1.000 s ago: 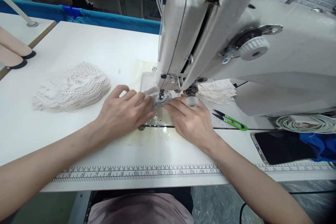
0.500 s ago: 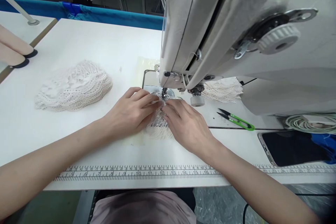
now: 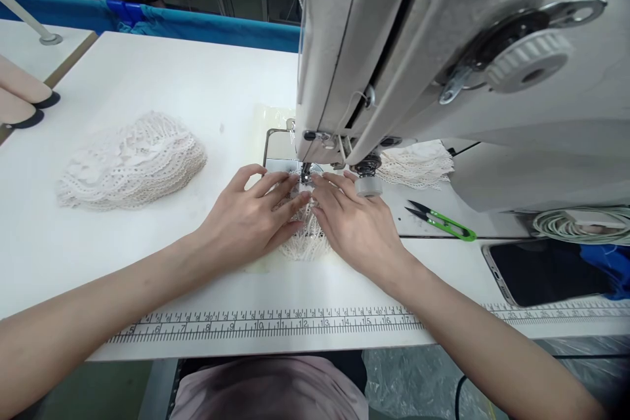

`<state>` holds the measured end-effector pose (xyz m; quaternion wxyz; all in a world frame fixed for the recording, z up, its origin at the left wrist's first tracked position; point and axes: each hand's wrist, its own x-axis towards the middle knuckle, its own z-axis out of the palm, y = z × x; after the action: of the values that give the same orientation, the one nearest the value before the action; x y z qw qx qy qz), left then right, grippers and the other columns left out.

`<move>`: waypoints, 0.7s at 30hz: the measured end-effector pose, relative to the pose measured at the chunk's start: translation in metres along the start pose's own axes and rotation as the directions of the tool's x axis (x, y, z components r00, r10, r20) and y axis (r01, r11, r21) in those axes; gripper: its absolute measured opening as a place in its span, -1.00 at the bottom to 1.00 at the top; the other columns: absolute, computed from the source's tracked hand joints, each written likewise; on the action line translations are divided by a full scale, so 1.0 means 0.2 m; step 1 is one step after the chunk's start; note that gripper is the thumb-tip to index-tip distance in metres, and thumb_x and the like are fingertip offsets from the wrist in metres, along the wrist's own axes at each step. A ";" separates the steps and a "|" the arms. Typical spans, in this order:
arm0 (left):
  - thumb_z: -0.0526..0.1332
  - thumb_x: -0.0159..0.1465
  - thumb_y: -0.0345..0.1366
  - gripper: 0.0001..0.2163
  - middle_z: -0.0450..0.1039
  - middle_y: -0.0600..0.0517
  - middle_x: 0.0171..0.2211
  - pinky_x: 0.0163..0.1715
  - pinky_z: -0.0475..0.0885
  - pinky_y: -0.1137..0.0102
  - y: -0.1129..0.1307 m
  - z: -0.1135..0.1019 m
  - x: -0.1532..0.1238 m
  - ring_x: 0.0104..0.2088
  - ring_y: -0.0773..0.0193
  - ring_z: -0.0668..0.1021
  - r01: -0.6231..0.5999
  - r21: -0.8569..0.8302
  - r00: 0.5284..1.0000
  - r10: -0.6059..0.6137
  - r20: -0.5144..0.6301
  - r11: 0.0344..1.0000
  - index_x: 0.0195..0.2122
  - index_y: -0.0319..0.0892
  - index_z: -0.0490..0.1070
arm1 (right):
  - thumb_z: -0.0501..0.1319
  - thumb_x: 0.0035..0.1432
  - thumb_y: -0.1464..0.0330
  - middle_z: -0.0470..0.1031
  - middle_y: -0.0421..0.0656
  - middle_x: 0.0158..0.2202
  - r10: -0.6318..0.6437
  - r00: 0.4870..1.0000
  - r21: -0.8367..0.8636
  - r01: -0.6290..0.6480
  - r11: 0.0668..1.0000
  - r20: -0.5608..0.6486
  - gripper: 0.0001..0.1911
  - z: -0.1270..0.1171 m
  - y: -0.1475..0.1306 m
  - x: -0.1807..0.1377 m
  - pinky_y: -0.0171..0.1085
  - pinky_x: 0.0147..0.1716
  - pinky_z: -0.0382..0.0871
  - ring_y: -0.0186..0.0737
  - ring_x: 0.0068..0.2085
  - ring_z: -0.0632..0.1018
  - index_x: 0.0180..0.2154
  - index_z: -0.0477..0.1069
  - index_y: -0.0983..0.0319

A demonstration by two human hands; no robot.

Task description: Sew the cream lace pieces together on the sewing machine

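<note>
A: Lace (image 3: 306, 241) sat at the foot (image 3: 305, 176), front-middle of the table (image 3: 221, 72). Hands?
B: Left hand (image 3: 246, 220) and right hand (image 3: 357, 226) lay flat on it, fingers spread, gripping nothing.
A: Handling?
B: Judged: press evenly on both sides, fingertips clear of the foot.
A: Appearance?
B: Cream openwork, scalloped hem, bunched between the hands.

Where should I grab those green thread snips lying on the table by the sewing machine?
Pinch the green handle end of the snips, coming from the near right: they lie flat, black blades pointing left toward the right hand, and the sewing machine overhangs behind.
</note>
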<state>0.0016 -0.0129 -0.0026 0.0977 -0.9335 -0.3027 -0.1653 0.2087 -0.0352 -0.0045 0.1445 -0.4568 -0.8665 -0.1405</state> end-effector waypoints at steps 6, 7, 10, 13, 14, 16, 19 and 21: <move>0.09 0.42 -0.20 -0.69 0.54 -0.09 0.02 0.09 0.30 0.07 -0.01 0.01 0.00 0.10 0.08 0.51 -0.008 -0.027 1.000 0.008 -0.002 1.000 0.12 -0.15 0.41 | 0.06 0.35 0.41 0.54 0.03 0.04 0.013 1.000 -0.001 -0.013 1.000 -0.019 -0.72 0.00 0.00 0.00 -0.10 0.04 0.41 -0.10 -0.03 0.56 -0.02 0.47 0.33; 0.08 0.43 -0.20 -0.69 0.54 -0.08 0.02 0.10 0.30 0.07 -0.01 0.01 0.00 0.10 0.09 0.51 -0.008 -0.021 1.000 0.008 0.000 1.000 0.12 -0.14 0.41 | 0.06 0.35 0.41 0.54 0.03 0.04 0.010 1.000 -0.002 -0.010 1.000 -0.020 -0.72 0.00 0.00 0.00 -0.10 0.04 0.41 -0.10 -0.03 0.56 -0.02 0.47 0.33; 0.06 0.43 -0.20 -0.69 0.53 -0.08 0.04 0.10 0.30 0.07 -0.01 0.01 0.00 0.10 0.08 0.51 -0.001 -0.010 1.000 0.001 0.004 1.000 0.12 -0.13 0.41 | 0.07 0.35 0.40 0.54 0.03 0.04 0.001 1.000 0.003 -0.001 1.000 -0.017 -0.72 0.00 0.00 0.00 -0.11 0.04 0.41 -0.11 -0.02 0.56 -0.01 0.46 0.34; 0.08 0.42 -0.21 -0.69 0.53 -0.12 0.03 0.10 0.30 0.06 0.00 0.00 0.00 0.09 0.06 0.52 0.004 -0.010 1.000 -0.004 -0.004 1.000 0.10 -0.16 0.43 | 0.08 0.33 0.41 0.54 0.02 0.05 -0.006 1.000 0.008 0.006 1.000 -0.028 -0.73 0.00 0.00 0.00 -0.12 0.07 0.40 -0.12 -0.01 0.56 -0.02 0.46 0.35; 0.08 0.42 -0.21 -0.70 0.54 -0.12 0.02 0.10 0.30 0.06 0.00 0.00 0.00 0.09 0.05 0.52 0.003 -0.010 1.000 -0.003 -0.008 1.000 0.10 -0.17 0.43 | 0.09 0.33 0.42 0.53 0.02 0.06 -0.008 0.999 0.007 0.008 1.000 -0.034 -0.73 0.00 0.01 0.00 -0.12 0.08 0.39 -0.11 -0.01 0.56 -0.02 0.46 0.35; 0.08 0.42 -0.21 -0.70 0.54 -0.13 0.02 0.11 0.29 0.06 0.00 0.00 0.01 0.08 0.06 0.53 0.000 -0.004 1.000 -0.001 -0.016 1.000 0.09 -0.18 0.44 | 0.10 0.32 0.42 0.53 0.04 0.06 -0.009 0.999 0.002 0.009 1.000 -0.043 -0.72 0.01 0.01 0.00 -0.11 0.09 0.38 -0.10 -0.01 0.56 -0.01 0.45 0.37; 0.07 0.43 -0.21 -0.69 0.54 -0.13 0.02 0.11 0.29 0.08 0.00 0.00 0.01 0.08 0.09 0.53 0.000 0.016 1.000 0.001 -0.023 1.000 0.10 -0.18 0.43 | 0.09 0.33 0.42 0.53 0.04 0.07 -0.014 0.999 0.005 0.014 1.000 -0.029 -0.70 0.01 0.01 0.00 -0.10 0.11 0.37 -0.09 0.03 0.54 0.02 0.43 0.38; 0.06 0.43 -0.20 -0.69 0.54 -0.12 0.02 0.11 0.29 0.09 0.00 0.00 0.01 0.08 0.10 0.52 0.003 0.032 1.000 -0.003 -0.021 0.999 0.11 -0.18 0.41 | 0.08 0.33 0.43 0.53 0.03 0.06 -0.019 1.000 0.008 0.019 1.000 -0.003 -0.69 0.02 0.01 0.00 -0.09 0.12 0.36 -0.09 0.06 0.53 0.04 0.41 0.38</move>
<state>0.0030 -0.0111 -0.0027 0.1155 -0.9296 -0.3058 -0.1704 0.2109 -0.0328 -0.0072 0.1460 -0.4479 -0.8711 -0.1391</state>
